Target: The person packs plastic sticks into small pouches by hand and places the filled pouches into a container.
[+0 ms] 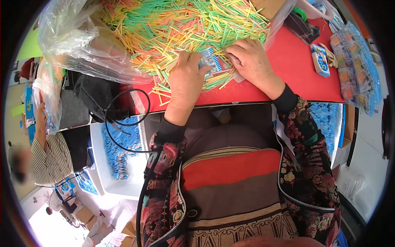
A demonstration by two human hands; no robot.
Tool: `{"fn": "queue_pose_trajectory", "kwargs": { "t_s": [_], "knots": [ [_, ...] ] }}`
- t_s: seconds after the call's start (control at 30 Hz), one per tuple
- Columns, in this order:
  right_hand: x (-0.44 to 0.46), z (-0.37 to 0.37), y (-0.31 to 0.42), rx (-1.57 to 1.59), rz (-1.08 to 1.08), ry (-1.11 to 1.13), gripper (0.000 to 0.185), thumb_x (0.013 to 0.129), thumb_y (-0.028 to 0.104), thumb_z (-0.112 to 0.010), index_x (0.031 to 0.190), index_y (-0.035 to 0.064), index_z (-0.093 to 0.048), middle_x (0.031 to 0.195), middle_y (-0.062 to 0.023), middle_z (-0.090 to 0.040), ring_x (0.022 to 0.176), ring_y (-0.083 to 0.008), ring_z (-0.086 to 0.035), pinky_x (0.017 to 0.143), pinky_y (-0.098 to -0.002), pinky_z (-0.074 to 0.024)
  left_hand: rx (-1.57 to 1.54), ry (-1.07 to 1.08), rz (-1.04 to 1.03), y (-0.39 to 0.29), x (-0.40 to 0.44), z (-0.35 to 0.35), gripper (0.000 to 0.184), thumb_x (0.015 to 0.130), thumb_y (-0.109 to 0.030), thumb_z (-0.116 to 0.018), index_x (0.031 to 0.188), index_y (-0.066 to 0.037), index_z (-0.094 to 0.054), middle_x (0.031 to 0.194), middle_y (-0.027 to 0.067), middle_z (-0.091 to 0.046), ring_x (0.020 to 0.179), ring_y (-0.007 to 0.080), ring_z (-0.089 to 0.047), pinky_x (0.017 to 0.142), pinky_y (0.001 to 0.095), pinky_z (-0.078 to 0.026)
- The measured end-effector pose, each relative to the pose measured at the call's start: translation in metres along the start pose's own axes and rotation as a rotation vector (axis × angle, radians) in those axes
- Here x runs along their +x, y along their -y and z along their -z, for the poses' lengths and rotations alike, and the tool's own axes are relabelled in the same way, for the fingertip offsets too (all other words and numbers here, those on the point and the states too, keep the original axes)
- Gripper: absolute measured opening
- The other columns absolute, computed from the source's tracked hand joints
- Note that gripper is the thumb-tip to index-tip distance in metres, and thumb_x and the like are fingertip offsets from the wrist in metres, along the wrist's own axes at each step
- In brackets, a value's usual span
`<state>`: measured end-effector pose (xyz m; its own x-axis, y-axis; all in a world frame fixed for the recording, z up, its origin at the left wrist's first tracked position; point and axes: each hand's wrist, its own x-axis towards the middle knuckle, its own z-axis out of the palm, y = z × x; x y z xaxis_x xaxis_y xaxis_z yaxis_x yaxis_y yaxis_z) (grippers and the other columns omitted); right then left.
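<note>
My left hand [185, 78] pinches a small clear packet [210, 61] with a blue-striped, zigzag edge between thumb and fingers. The packet lies over the near edge of a big heap of thin green, yellow and orange sticks [181, 29]. Just right of the packet, my right hand [251, 59] rests at the edge of the heap with its fingers curled and the thumb tucked in. What lies between those fingertips is hidden. Several loose sticks [224, 78] are spread on the red tabletop [288, 70] below both hands.
At right lie a small blue-and-white box [320, 60], a black tape dispenser [301, 26] and joined strips of filled packets [356, 66]. Clear plastic [86, 37] and a black cable [119, 99] are at left. Below the table stands a white bin [119, 187] of blue packets. A person in a striped shirt [53, 158] works nearby.
</note>
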<state>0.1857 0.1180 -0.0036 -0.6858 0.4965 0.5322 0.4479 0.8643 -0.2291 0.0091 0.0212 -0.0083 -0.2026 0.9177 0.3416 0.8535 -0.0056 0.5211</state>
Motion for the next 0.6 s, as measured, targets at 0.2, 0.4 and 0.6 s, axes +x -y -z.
{"fn": "queue_pose_trajectory", "kwargs": {
  "t_s": [0.2,0.4,0.6],
  "knots": [
    [-0.006,0.0,0.001,0.026,-0.026,-0.04,0.017,0.072,0.006,-0.068,0.088,0.0085,-0.064,0.087,-0.0031,-0.06,0.085,-0.0241,-0.056,0.078,-0.0356,-0.0436,0.093,-0.021,-0.015,0.002,0.003,-0.009,0.014,0.076,-0.02,-0.066,0.081,-0.01,-0.057,0.082,0.0081,-0.053,0.071,0.0303,-0.059,0.06,0.0396,-0.048],
    [-0.005,0.005,0.0,0.066,-0.041,0.016,0.017,0.074,0.011,-0.068,0.091,0.0079,-0.065,0.09,-0.0023,-0.061,0.088,-0.0239,-0.056,0.08,-0.0361,-0.0433,-0.06,-0.107,-0.003,0.007,0.005,-0.006,0.006,0.076,-0.01,-0.065,0.076,-0.009,-0.059,0.079,0.0075,-0.055,0.065,0.0302,-0.057,0.058,0.0385,-0.046],
    [0.015,0.028,0.023,0.301,-0.156,-0.049,0.019,0.083,0.018,-0.065,0.097,0.0053,-0.065,0.087,-0.0075,-0.062,0.076,-0.0198,-0.059,0.067,-0.0323,-0.0468,0.024,-0.253,-0.191,-0.016,0.014,0.02,0.008,0.073,-0.006,-0.067,0.08,-0.007,-0.063,0.095,0.0091,-0.058,0.091,0.0302,-0.055,0.076,0.0402,-0.044]
  ]
}}
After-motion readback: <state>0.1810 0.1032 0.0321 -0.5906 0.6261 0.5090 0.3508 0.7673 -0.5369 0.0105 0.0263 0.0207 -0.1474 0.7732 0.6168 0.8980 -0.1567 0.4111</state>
